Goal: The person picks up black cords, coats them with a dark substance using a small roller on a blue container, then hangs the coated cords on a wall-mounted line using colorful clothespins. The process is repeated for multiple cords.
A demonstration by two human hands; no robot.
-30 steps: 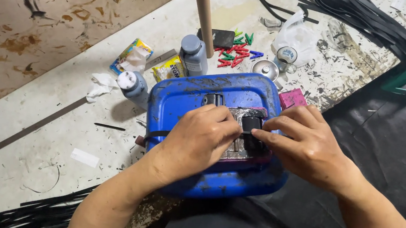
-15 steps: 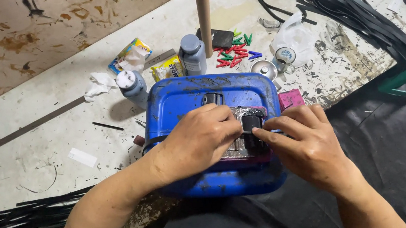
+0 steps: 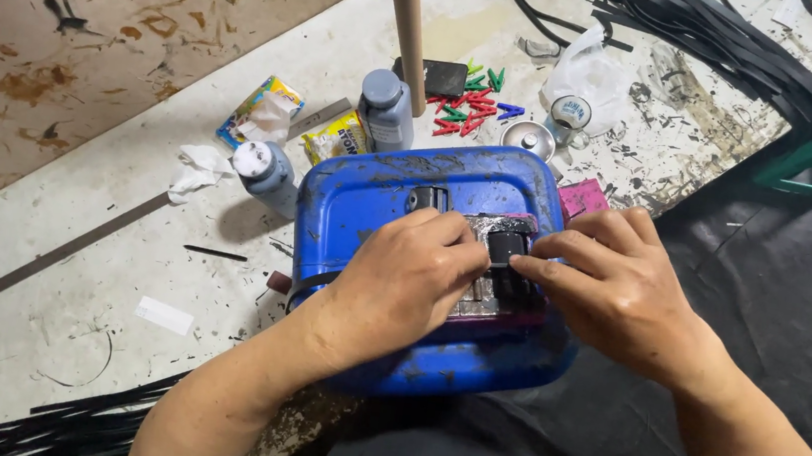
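- Black part (image 3: 506, 259), small and blocky, sits on top of the blue plastic can (image 3: 379, 200), pretty much where it was a second ago; the hands have barely shifted.
- Left hand (image 3: 410, 284) lies curled over a silvery plate under the part, fingers pressed down next to it.
- Right hand (image 3: 621, 286) pinches the part's edge with thumb and forefinger.
- The can is scuffed and grimy, with rounded corners, and rests at the edge of the paint-spattered bench (image 3: 66, 303).
- Two grey bottles (image 3: 385, 110), coloured clips (image 3: 469, 109) and black strips lie behind.
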